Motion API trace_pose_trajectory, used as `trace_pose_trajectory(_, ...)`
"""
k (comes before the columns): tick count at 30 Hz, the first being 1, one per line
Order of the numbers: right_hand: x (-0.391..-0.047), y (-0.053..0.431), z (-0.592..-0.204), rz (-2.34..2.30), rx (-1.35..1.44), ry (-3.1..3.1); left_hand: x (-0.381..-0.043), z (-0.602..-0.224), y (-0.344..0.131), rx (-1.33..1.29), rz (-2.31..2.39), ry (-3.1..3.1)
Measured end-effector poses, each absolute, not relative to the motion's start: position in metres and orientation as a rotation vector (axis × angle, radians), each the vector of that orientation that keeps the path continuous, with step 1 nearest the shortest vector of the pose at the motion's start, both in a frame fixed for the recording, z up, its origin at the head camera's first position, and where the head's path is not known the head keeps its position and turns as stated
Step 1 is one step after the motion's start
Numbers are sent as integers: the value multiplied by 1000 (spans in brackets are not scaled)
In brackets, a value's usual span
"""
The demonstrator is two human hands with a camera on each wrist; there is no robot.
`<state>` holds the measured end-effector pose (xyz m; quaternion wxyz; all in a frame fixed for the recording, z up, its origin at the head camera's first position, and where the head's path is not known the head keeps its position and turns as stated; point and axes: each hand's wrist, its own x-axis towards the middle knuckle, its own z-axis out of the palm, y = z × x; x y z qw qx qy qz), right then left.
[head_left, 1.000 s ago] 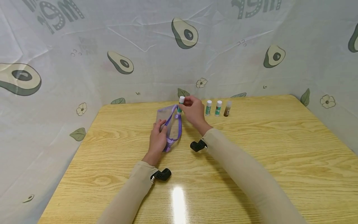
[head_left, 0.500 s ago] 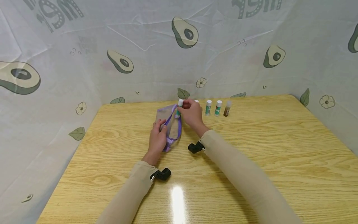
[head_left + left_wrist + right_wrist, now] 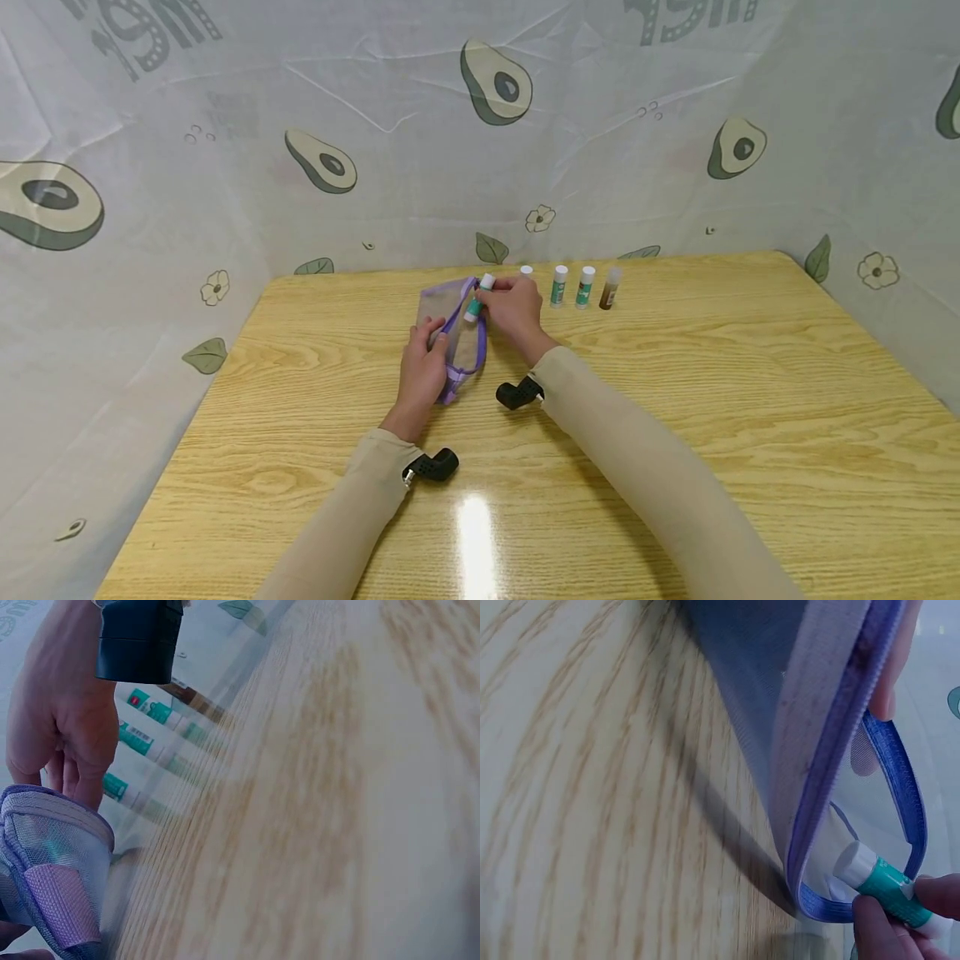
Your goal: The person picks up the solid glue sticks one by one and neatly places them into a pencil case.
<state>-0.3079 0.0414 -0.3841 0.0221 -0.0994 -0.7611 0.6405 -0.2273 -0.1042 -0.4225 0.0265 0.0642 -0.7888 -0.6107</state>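
A mesh zipper pouch (image 3: 462,346) with purple trim lies on the table, its mouth spread apart. My left hand (image 3: 423,367) holds the pouch by its left side; in the right wrist view a fingertip (image 3: 885,701) shows at the mouth. Between the thumb and fingers of my right hand (image 3: 516,308) is a green-and-white glue stick (image 3: 480,298), tilted at the far end of the opening. The right wrist view shows this glue stick (image 3: 889,889) beside the purple zipper edge (image 3: 829,907). In the left wrist view, the pouch mesh (image 3: 82,847) partly hides my right fingers.
Green glue sticks with white caps stand right of my right hand: one (image 3: 527,271) mostly hidden behind it, another (image 3: 559,286), and a third (image 3: 585,287). Beside them is a brown tube (image 3: 611,289) with a clear cap. A printed curtain (image 3: 405,217) hangs behind the wooden table (image 3: 712,375).
My right hand has lowered slightly toward the pouch mouth, and the glue stick has gone from nearly upright to tilted. A standing glue stick behind the hand has come into view. My left hand stays put.
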Motion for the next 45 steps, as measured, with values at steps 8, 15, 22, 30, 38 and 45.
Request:
trace_pose_trajectory(8,-307,39,-385,2087,-365,-2395,-227,-423,-104,216,-1853,-2443)
trace_pose_trajectory(15,-307,40,-388,2097,-403,-2428,-230,-424,-103,223,-1856,-2458)
trace_pose_trajectory(22,-307,39,-386,2066,-428,-2465,-229,-423,-103,222,-1846,-2468)
trace_pose_trajectory(30,-306,40,-385,2082,-427,-2470,-229,-423,-102,212,-1834,-2458)
trace_pose_trajectory(38,-306,41,-385,2136,-419,-2435,-228,-423,-102,215,-1838,-2457)
trace_pose_trajectory(45,-303,42,-383,2156,-396,-2442,-228,-422,-103,207,-1853,-2457)
